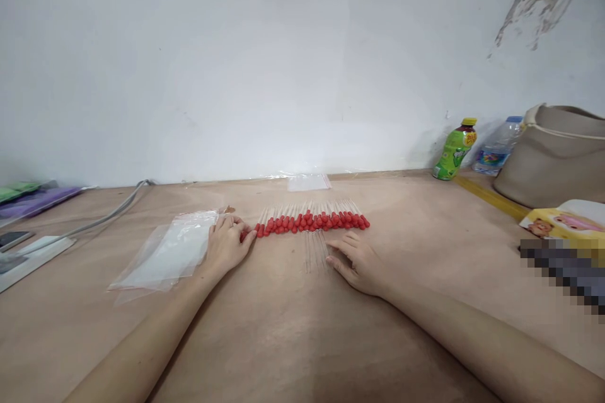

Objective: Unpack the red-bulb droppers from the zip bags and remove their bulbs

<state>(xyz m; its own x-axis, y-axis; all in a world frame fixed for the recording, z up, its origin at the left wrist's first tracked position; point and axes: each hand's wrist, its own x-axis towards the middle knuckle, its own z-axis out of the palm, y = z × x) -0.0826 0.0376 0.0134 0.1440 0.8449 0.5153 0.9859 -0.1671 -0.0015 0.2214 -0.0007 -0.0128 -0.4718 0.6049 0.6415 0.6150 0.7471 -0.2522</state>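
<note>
A row of thin pale sticks with red tips (pixel 309 221) lies across the middle of the brown-covered table. My left hand (pixel 229 244) is at the row's left end, thumb and fingers closed around a red tip that shows between them. To the right and nearer to me, my right hand (pixel 358 261) rests on the table with thumb and index finger apart and nothing seen between them. Its fingertips are beside several thin stick shafts (pixel 315 252) that point toward me from under the row.
Clear plastic bags (pixel 177 245) lie beside my left forearm, and another small bag (pixel 309 182) lies by the wall. A grey cable (pixel 113 208) and a phone (pixel 14 239) are at left. At right stand a green bottle (pixel 454 150), a water bottle (pixel 498 146) and a beige bag (pixel 553 160).
</note>
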